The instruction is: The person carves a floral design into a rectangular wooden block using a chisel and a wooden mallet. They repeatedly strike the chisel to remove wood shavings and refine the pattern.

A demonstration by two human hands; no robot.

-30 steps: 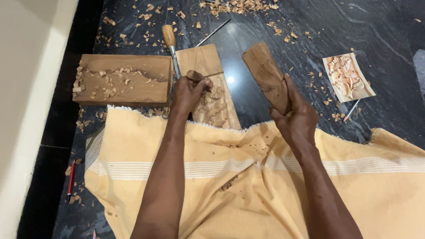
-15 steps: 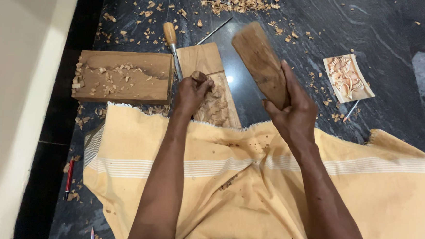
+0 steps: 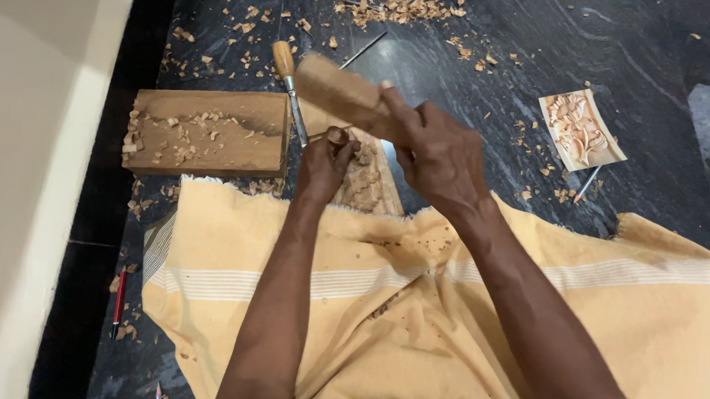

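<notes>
My right hand grips a wooden mallet block, swung over to the left so it hangs just above my left hand. My left hand is closed around a small chisel whose top shows above the fist, set against a carved wooden panel lying on the dark stone floor. Most of the panel is hidden by both hands. A yellow-orange cloth covers my lap below the panel.
A wooden block strewn with chips lies to the left. A wooden-handled chisel rests between block and panel. A small carved floral tile sits at right, wood shavings lie at top, a red pencil at lower left.
My right hand has swung the mallet block from the right side leftward and down over the chisel held in my left hand. The left hand has stayed on the panel.
</notes>
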